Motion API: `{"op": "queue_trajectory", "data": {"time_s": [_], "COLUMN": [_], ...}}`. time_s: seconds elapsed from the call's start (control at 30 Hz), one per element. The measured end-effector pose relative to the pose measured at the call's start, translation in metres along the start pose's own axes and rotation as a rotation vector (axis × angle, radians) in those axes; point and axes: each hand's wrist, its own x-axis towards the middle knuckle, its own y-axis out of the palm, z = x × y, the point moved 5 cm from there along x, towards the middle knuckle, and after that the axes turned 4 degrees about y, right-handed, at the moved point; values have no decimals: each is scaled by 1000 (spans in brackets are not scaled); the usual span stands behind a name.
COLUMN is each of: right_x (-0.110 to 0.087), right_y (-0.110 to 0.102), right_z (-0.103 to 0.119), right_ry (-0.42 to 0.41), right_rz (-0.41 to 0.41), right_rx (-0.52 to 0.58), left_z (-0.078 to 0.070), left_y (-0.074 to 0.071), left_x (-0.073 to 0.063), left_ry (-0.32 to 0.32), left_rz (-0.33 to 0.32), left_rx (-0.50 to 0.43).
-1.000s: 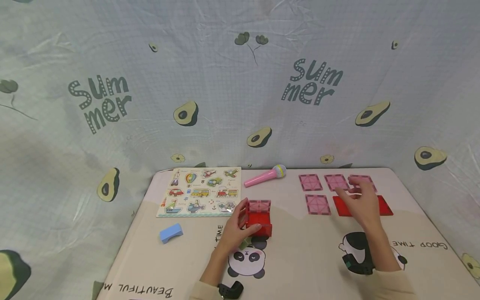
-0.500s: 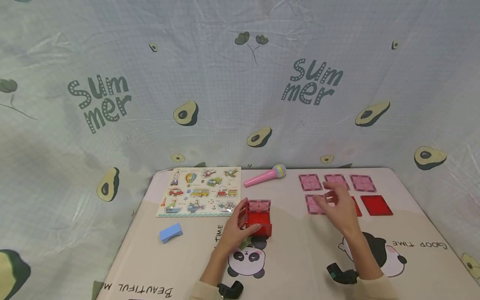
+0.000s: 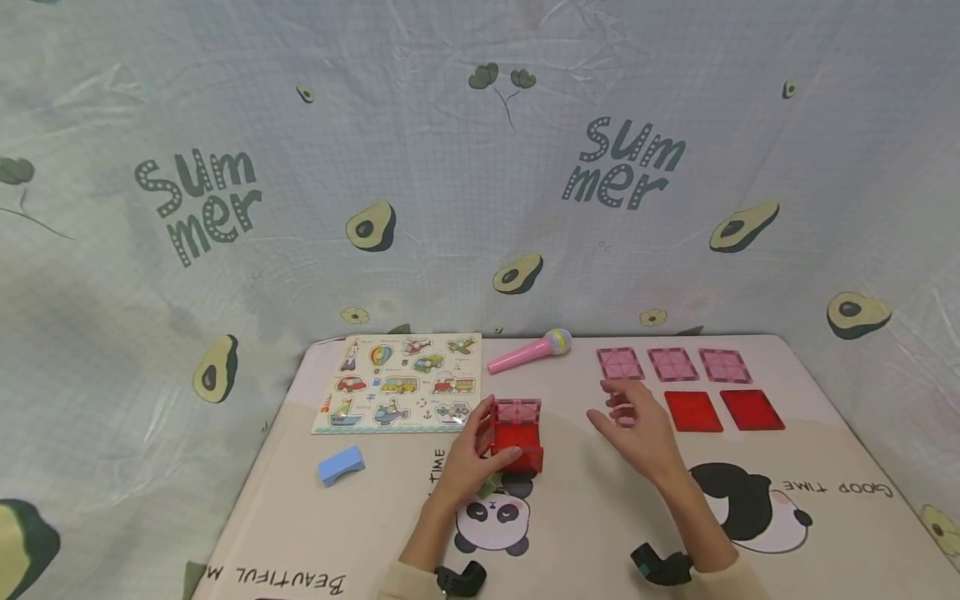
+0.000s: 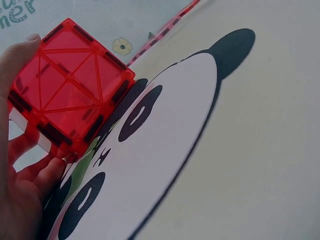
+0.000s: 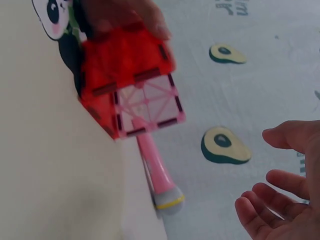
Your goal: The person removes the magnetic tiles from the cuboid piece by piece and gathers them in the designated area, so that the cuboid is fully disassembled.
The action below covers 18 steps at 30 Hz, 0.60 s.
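Tile box (image 3: 517, 437), red and pink, on surface (image 3: 573, 525) beside printed panda (image 3: 492, 525) | left hand (image 3: 467, 467): fingers gripping its side | right hand (image 3: 641, 433): fingers loosely bent, empty | advice: brace lightly and low, so joined edges likely stay aligned.

Tile box (image 3: 517, 436) red, with one pink panel (image 3: 517, 412) patterned in crossed ribs. Toward far right corner of desk (image 3: 585, 517), pink tiles (image 3: 672, 365) and red tiles (image 3: 693, 412). Microphone (image 3: 519, 357) at far edge pink, yellow-banded; cloth (image 3: 435, 167) behind pale grey-blue, avocado print.
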Motion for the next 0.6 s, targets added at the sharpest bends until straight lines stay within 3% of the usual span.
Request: {"op": "queue_trajectory", "data": {"time_s": [0.3, 0.6], "right_x": [-9, -19], "right_y": [25, 52], "right_z": [11, 25], "right_ry": [-37, -126], "right_rz": [62, 159], "right_rx": [7, 21], "left_z": [-1, -1], "left_y": [0, 0], "left_x": [-1, -1], "left_ry": [-9, 1], "left_rz": [2, -7], "left_rx": [-5, 1]}}
